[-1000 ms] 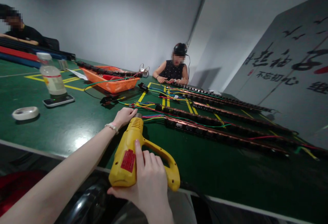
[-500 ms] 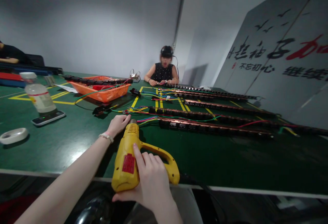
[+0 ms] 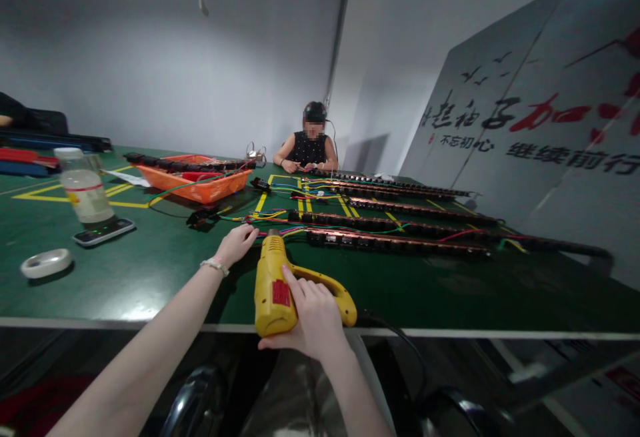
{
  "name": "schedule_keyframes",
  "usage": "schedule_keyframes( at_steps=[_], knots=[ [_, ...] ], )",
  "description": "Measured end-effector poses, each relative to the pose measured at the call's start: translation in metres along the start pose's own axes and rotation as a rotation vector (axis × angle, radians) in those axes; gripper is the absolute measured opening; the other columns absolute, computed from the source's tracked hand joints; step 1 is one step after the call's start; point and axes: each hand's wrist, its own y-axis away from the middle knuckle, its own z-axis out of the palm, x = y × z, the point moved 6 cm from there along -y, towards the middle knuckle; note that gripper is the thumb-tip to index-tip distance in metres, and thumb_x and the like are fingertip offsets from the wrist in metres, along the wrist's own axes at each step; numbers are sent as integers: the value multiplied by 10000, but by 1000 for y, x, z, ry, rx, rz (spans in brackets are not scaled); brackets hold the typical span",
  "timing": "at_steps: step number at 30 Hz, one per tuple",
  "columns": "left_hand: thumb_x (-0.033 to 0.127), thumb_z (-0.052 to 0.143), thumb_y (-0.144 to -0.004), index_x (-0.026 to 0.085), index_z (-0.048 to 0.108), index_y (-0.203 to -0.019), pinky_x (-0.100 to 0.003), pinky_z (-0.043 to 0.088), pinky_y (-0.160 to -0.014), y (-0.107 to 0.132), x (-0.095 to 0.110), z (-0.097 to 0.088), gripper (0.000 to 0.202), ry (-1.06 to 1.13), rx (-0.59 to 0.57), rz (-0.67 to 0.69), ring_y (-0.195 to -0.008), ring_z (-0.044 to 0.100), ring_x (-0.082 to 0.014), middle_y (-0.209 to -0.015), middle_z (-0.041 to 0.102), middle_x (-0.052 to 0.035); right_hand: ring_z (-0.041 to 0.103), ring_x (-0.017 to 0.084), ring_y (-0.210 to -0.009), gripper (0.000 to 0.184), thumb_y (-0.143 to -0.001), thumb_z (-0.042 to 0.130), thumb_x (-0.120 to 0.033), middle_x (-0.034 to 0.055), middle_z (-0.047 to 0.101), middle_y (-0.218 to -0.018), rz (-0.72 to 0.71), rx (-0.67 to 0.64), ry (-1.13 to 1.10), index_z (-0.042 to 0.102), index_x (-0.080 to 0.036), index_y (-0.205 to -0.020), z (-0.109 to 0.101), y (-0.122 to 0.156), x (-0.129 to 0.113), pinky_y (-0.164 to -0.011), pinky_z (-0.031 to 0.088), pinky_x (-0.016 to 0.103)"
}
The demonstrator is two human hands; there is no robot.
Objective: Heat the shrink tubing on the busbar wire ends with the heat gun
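Observation:
A yellow heat gun point(image 3: 267, 287) with a red label lies under my right hand point(image 3: 317, 313), which is closed around its body and the base of its handle. Its nozzle points away from me, toward the coloured wires point(image 3: 293, 231). To the left of the nozzle, my left hand point(image 3: 237, 245) pinches the ends of these wires. The wires run out of the nearest long black strip with copper edges point(image 3: 395, 245). The exact grip of the left fingertips is too small to make out.
More strips point(image 3: 420, 209) lie across the green table point(image 3: 165, 283). An orange basket point(image 3: 205, 190) stands at back left. A bottle point(image 3: 85, 190), a phone-like device point(image 3: 105, 231) and a white oval object point(image 3: 46, 263) are at left. A co-worker point(image 3: 310, 147) sits opposite.
The view has turned slightly right and tilted. The heat gun, under my right hand, sits a little farther right and more upright in view. My left hand stays at the wires.

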Motion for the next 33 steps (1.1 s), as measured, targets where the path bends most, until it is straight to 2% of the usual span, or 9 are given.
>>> schedule_keyframes(
  at_steps=[4,9,18,23,26,33],
  knots=[
    [418,283,-901,201,511,-730,-271,367,-679,3,0,3,358,7,-13,21,-772,538,-177,-818,590,-45,559,255,-911,1189,-495,589,-848,85,601,-1015,-11,9,-7,315,-153,-1420,-3,1,-1,-847,427,422],
    [395,286,-901,204,469,-715,-287,391,-701,2,-2,7,323,33,-10,53,-752,534,-176,-798,552,-35,569,260,-909,1233,-437,612,-857,88,607,-1037,-1,32,18,324,-158,-1411,-4,1,-1,-849,435,427],
    [377,305,-898,194,526,-732,-298,412,-715,9,-5,6,332,35,4,65,-757,542,-182,-803,564,-48,566,250,-927,1144,-531,587,-826,84,608,-1025,-35,52,-2,306,-159,-1416,-2,2,0,-864,420,410],
    [376,314,-894,191,551,-751,-298,420,-729,11,-8,6,333,57,13,58,-779,549,-188,-828,580,-58,568,247,-913,1209,-476,599,-850,78,608,-1016,-48,58,10,289,-168,-1424,-2,2,0,-850,422,396],
    [374,309,-899,193,554,-750,-301,420,-741,10,-8,5,339,45,29,79,-783,554,-190,-832,577,-59,567,246,-918,1207,-476,595,-854,80,607,-1021,-47,64,28,292,-167,-1421,-3,1,6,-856,417,390],
    [369,321,-911,197,576,-767,-288,415,-747,10,-9,3,340,-5,55,88,-785,583,-184,-865,596,-52,558,248,-889,1075,-625,604,-740,75,594,-998,-15,81,90,227,-161,-1448,-8,5,33,-817,412,397]
  ],
)
